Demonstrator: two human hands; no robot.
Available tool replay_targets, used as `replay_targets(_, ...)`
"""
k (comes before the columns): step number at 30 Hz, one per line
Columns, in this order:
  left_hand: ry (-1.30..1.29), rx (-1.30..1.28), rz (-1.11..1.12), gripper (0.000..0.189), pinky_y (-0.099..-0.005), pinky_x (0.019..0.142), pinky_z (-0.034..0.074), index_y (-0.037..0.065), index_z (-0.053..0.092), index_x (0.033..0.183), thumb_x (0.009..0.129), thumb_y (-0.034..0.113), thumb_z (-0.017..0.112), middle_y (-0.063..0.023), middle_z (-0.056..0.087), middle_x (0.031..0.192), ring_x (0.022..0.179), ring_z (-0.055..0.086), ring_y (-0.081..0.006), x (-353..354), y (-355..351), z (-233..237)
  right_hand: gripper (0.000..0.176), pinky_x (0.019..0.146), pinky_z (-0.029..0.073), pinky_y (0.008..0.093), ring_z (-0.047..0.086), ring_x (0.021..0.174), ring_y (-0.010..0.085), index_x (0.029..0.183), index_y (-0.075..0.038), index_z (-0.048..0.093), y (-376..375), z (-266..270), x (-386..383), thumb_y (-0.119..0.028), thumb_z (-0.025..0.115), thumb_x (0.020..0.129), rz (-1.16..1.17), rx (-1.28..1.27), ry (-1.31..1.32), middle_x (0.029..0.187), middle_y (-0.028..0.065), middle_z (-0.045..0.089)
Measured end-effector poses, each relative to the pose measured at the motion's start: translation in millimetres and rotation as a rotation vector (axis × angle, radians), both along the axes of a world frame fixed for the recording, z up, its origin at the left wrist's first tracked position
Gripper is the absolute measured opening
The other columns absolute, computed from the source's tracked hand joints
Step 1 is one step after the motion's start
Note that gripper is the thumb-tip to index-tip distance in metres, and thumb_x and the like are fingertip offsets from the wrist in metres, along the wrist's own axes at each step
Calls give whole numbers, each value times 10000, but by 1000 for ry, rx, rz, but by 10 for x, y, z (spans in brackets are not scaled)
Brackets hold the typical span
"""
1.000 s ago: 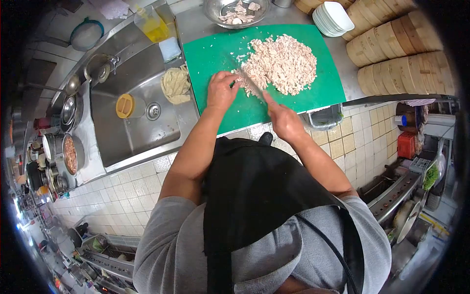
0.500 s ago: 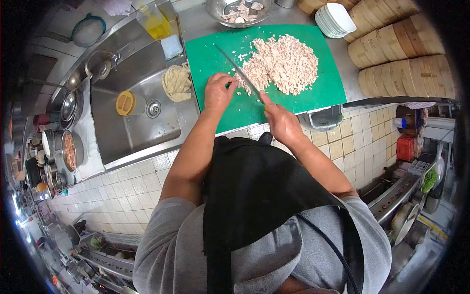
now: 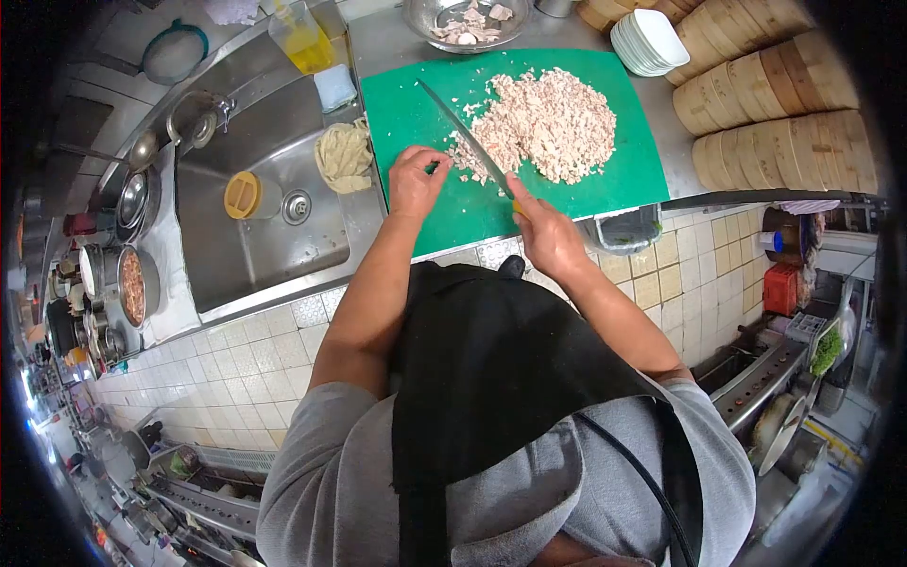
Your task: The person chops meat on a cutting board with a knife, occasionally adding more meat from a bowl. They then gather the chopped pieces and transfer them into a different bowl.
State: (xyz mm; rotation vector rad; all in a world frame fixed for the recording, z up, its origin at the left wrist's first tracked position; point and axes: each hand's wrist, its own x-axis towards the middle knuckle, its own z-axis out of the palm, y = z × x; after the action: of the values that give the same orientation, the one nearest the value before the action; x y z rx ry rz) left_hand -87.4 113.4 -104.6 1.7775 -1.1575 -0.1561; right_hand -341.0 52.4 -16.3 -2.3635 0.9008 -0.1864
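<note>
My right hand is wrapped round the handle of a long kitchen knife. Its blade slants up and left across the green cutting board, along the left side of a pile of finely chopped pale meat. Beside the blade, to its left, is my left hand, fingers curled in with thumb and fingertips close together at the pile's edge. Whether a small bit is pinched there I cannot make out. Scattered meat crumbs lie around the blade.
A metal bowl with larger meat pieces stands behind the board. White plates and bamboo steamers are at right. Left is a sink with a yellow-lidded container; a crumpled cloth lies beside the board.
My left hand has shifted slightly left, away from the blade. The knife and my right hand have barely moved.
</note>
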Motion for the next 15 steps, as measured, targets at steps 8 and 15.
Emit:
replay_targets(8, 339, -63, 43, 109, -270, 709, 547, 46, 794, 905, 832, 115, 837, -49, 708, 936, 763, 653, -129, -16, 42, 60, 682, 811, 521, 548, 654, 890, 480, 1592, -265, 376, 28, -6, -14, -85, 612, 978, -2, 22, -20, 1004, 267, 680)
replay_targets(15, 421, -102, 103, 74, -248, 673, 542, 31, 779, 876, 832, 66, 827, -43, 689, 893, 716, 641, -98, 36, 59, -33, 680, 822, 529, 544, 654, 914, 476, 1590, -262, 378, 31, -44, -28, -94, 618, 976, 40, 22, 32, 1013, 254, 678)
